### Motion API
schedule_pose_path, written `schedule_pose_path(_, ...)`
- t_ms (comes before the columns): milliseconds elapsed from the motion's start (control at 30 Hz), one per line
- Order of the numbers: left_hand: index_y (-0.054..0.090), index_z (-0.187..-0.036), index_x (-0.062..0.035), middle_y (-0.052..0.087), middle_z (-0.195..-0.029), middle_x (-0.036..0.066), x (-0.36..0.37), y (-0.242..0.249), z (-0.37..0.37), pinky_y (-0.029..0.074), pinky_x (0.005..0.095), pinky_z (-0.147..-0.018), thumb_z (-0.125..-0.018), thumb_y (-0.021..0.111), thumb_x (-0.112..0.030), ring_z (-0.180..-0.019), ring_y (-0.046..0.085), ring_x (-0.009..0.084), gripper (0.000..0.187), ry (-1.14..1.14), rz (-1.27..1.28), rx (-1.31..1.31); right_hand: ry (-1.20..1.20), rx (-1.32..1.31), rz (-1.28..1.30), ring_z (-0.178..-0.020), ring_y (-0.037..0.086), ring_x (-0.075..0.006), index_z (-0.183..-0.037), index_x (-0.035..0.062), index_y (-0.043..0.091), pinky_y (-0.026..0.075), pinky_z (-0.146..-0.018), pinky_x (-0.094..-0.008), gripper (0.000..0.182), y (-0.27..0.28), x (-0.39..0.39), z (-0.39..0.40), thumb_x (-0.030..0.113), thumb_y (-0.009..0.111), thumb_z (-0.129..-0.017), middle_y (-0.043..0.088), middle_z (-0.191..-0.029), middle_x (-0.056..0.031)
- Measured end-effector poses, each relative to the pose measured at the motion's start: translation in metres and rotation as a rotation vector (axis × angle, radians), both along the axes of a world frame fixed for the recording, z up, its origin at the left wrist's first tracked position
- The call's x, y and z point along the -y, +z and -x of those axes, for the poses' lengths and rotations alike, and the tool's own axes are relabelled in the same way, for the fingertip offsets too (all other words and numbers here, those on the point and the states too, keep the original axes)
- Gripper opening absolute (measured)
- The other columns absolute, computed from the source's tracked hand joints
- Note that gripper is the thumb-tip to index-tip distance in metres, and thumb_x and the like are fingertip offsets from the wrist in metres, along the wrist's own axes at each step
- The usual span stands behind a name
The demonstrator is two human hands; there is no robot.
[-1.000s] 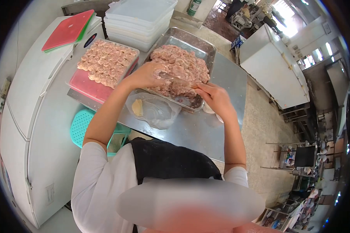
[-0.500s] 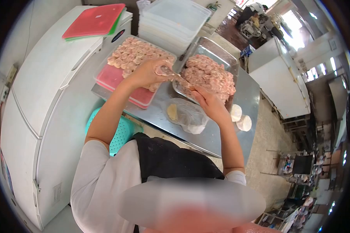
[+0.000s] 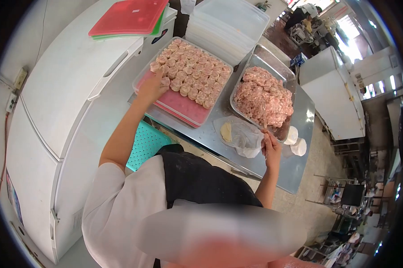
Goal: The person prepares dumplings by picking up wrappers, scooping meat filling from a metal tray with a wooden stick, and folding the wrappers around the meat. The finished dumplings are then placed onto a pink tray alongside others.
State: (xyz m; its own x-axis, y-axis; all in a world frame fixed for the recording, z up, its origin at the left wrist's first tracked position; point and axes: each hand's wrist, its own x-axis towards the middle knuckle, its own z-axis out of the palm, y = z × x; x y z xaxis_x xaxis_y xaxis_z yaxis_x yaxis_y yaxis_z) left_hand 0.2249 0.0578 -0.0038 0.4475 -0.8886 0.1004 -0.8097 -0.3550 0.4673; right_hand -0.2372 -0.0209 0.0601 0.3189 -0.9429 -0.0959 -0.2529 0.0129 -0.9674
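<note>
My left hand (image 3: 152, 88) is over the near left end of rows of meat dumplings, its fingers closed about one shumai-like dumpling (image 3: 165, 81) at the rows' edge. Those dumplings (image 3: 192, 71) are set side by side on a pink-lined tray (image 3: 177, 103). My right hand (image 3: 271, 145) grips a thin flat spatula (image 3: 264, 117), which points over the minced meat (image 3: 266, 96). The meat is heaped in a metal pan (image 3: 260, 56). Near the right hand lies a clear plastic bag (image 3: 248, 140) with pale round wrappers (image 3: 226, 132).
Two white round stacks (image 3: 298, 146) sit at the table's right. Stacked clear plastic trays (image 3: 223, 29) stand behind. Red and green lids (image 3: 125, 18) lie on the white freezer (image 3: 76, 80) at left. A turquoise perforated stool or basket (image 3: 148, 145) is below the table. A person (image 3: 302, 15) is far behind.
My left hand has moved left from beside the pan to the dumpling rows, carrying a dumpling. My right hand has drawn back toward me with the spatula. The camera view has shifted.
</note>
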Motion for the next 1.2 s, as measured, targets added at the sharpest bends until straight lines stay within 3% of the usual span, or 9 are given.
schedule_pose_path(233,0.029,-0.142,-0.0047,0.060,-0.109,0.026,0.020,-0.006,0.010,0.048,0.0460,-0.083,-0.078,0.067,-0.018,-0.096,0.060,0.0417,0.076,-0.052,0.129,-0.072,0.016,-0.166,0.020,-0.051,0.038,-0.0030,-0.102,0.0052,0.066,0.030,-0.045,-0.0217,0.033,-0.012,0.009,0.004,0.032,0.047,-0.099,0.041,-0.060,0.0059)
schedule_pose_path(367,0.032,-0.140,-0.0031,0.057,-0.116,0.027,0.026,-0.009,-0.002,0.047,0.0438,-0.088,-0.077,0.068,-0.017,-0.106,0.057,0.0405,0.074,-0.184,0.143,0.018,0.138,-0.630,0.667,-0.070,0.064,-0.0270,-0.091,0.0064,0.067,0.046,-0.060,-0.0409,0.033,-0.003,0.048,0.030,0.035,0.052,-0.094,0.064,-0.071,-0.0139)
schedule_pose_path(433,0.043,-0.135,-0.0045,0.055,-0.122,0.024,0.020,0.010,0.000,0.045,0.0417,-0.093,-0.078,0.067,-0.017,-0.114,0.053,0.0376,0.063,-0.250,0.046,-0.011,0.194,-1.203,0.593,-0.077,0.065,-0.0332,-0.082,0.0068,0.068,0.049,-0.065,-0.0449,0.034,0.053,0.061,0.041,0.037,0.055,-0.090,0.066,-0.079,-0.0168)
schedule_pose_path(500,0.049,-0.130,-0.0069,0.057,-0.120,0.021,0.017,0.054,0.037,0.044,0.0409,-0.094,-0.080,0.066,-0.018,-0.114,0.053,0.0360,0.054,-0.272,0.140,0.073,0.228,-1.368,0.733,-0.072,0.066,-0.0320,-0.070,0.0055,0.068,0.050,-0.062,-0.0439,0.030,0.087,0.074,0.052,0.030,0.059,-0.084,0.066,-0.071,-0.0153)
schedule_pose_path(700,0.065,-0.106,-0.0082,0.060,-0.111,0.012,0.059,0.085,0.187,0.041,0.0387,-0.097,-0.085,0.060,-0.015,-0.109,0.055,0.0311,0.023,-0.689,0.335,-0.192,0.352,-1.292,0.985,-0.066,0.067,-0.0297,-0.068,0.0061,0.069,0.051,-0.055,-0.0415,0.013,-0.002,0.124,0.045,0.013,0.059,-0.073,0.066,-0.069,-0.0138)
schedule_pose_path(800,0.065,-0.104,-0.0079,0.059,-0.110,0.013,0.072,0.017,0.229,0.041,0.0392,-0.097,-0.081,0.062,-0.010,-0.110,0.053,0.0322,0.024,-0.731,0.183,-0.278,0.464,-1.207,1.052,-0.065,0.068,-0.0280,-0.068,0.0059,0.069,0.052,-0.054,-0.0394,0.012,-0.010,0.098,0.040,0.012,0.059,-0.073,0.067,-0.069,-0.0128)
schedule_pose_path(867,0.066,-0.101,-0.0075,0.059,-0.107,0.013,0.067,-0.014,0.243,0.042,0.0399,-0.095,-0.076,0.064,-0.007,-0.111,0.052,0.0336,0.025,-0.794,-0.020,-0.017,0.555,-1.234,1.021,-0.065,0.068,-0.0272,-0.068,0.0057,0.069,0.053,-0.054,-0.0385,0.012,0.015,0.101,0.050,0.011,0.059,-0.072,0.067,-0.069,-0.0123)
schedule_pose_path(1033,0.067,-0.100,-0.0060,0.060,-0.106,0.014,0.058,-0.021,0.250,0.043,0.0400,-0.094,-0.075,0.066,-0.010,-0.111,0.051,0.0348,0.025,-0.746,0.014,0.047,0.539,-1.139,1.041,-0.067,0.068,-0.0284,-0.068,0.0054,0.069,0.054,-0.057,-0.0392,0.012,0.046,0.142,0.066,0.012,0.059,-0.072,0.067,-0.068,-0.0130)
schedule_pose_path(1200,0.068,-0.102,-0.0048,0.062,-0.108,0.013,0.065,0.013,0.265,0.044,0.0384,-0.093,-0.082,0.065,-0.014,-0.107,0.055,0.0320,0.021,-0.553,0.058,-0.082,0.692,-0.999,1.041,-0.069,0.069,-0.0289,-0.070,0.0051,0.070,0.054,-0.058,-0.0392,0.013,-0.018,0.122,0.062,0.012,0.059,-0.073,0.067,-0.071,-0.0140)
